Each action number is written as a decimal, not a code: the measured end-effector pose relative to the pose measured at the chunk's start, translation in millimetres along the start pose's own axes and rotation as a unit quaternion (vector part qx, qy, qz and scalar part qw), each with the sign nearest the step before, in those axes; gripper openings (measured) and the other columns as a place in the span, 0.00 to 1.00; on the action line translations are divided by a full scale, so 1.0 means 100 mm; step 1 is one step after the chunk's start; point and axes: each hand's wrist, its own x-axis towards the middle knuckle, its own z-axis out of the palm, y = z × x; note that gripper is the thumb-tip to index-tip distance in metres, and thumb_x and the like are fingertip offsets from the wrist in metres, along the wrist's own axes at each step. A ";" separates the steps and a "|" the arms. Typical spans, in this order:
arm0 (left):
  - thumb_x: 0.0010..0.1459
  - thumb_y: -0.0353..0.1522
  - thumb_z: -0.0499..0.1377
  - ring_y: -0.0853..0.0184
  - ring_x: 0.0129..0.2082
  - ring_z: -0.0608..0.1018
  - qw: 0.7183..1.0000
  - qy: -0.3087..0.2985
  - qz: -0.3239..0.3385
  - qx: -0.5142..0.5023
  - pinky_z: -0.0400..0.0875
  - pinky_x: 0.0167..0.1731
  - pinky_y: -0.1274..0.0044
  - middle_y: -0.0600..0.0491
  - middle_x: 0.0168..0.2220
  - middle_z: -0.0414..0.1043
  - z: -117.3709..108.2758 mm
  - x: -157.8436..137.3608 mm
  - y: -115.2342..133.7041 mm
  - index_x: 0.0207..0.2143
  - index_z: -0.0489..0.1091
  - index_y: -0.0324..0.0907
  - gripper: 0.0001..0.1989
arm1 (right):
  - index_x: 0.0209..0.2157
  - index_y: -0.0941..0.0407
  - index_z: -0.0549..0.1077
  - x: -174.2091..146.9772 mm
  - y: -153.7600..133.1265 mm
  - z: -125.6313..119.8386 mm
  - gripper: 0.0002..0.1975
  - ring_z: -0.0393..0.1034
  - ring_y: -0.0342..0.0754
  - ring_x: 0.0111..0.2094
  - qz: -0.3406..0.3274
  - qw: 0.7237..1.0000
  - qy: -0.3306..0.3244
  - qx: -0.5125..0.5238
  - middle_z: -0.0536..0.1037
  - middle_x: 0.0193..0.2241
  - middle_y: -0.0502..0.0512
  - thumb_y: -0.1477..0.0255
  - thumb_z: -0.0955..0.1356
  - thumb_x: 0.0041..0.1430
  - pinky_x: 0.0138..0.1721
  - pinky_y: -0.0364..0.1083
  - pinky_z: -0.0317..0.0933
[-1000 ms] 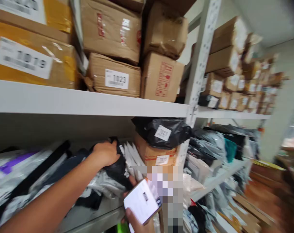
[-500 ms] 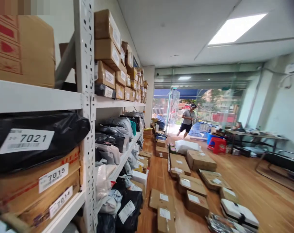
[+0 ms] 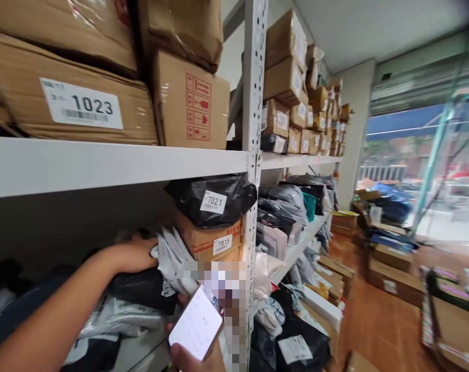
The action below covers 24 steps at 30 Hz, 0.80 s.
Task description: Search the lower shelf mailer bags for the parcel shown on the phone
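Pale thin bags (image 3: 170, 256) lean together in a bunch on the lower shelf (image 3: 141, 349), just beside a brown box (image 3: 203, 242) labelled 7015. The left hand (image 3: 139, 254) is at their upper edges, but its fingertips are partly hidden, so I cannot tell if it grasps them. A black bag (image 3: 141, 289) lies below this hand. The right hand (image 3: 211, 359) is closed around a phone (image 3: 196, 323). I judge the bags to be light, soft and rather slippery; a firm pinch on the upper edge seems safer than holding one loose corner.
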 end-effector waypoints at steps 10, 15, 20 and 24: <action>0.58 0.40 0.41 0.56 0.38 0.76 0.997 0.075 0.001 0.011 0.66 0.40 0.66 0.45 0.35 0.74 -0.10 -0.35 0.21 0.25 0.72 0.43 0.23 | 0.56 0.53 0.60 -0.11 -0.41 0.07 0.42 0.61 0.40 0.18 -0.069 0.997 -0.034 -0.022 0.78 0.35 0.58 0.51 0.73 0.42 0.17 0.41 0.59; 0.51 0.47 0.50 0.51 0.38 0.77 0.998 0.018 -0.059 0.022 0.64 0.35 0.67 0.44 0.34 0.77 -0.09 -0.24 0.25 0.28 0.72 0.43 0.19 | 0.56 0.56 0.63 -0.10 -0.55 0.11 0.43 0.64 0.44 0.22 -0.029 0.999 -0.032 -0.007 0.78 0.37 0.61 0.52 0.75 0.41 0.22 0.44 0.66; 0.56 0.40 0.49 0.58 0.41 0.75 0.998 0.050 -0.023 0.024 0.64 0.38 0.70 0.48 0.38 0.74 0.00 -0.30 0.14 0.26 0.70 0.43 0.15 | 0.52 0.57 0.69 -0.07 -0.67 0.11 0.37 0.66 0.44 0.22 -0.032 0.999 -0.029 0.003 0.78 0.38 0.60 0.55 0.76 0.43 0.24 0.45 0.68; 0.58 0.37 0.45 0.61 0.43 0.74 0.996 0.090 0.007 0.011 0.62 0.43 0.71 0.49 0.38 0.72 0.09 -0.48 0.04 0.27 0.68 0.43 0.15 | 0.53 0.55 0.69 -0.03 -0.70 0.09 0.36 0.67 0.42 0.20 -0.036 0.997 -0.050 0.035 0.79 0.37 0.58 0.58 0.76 0.43 0.21 0.42 0.65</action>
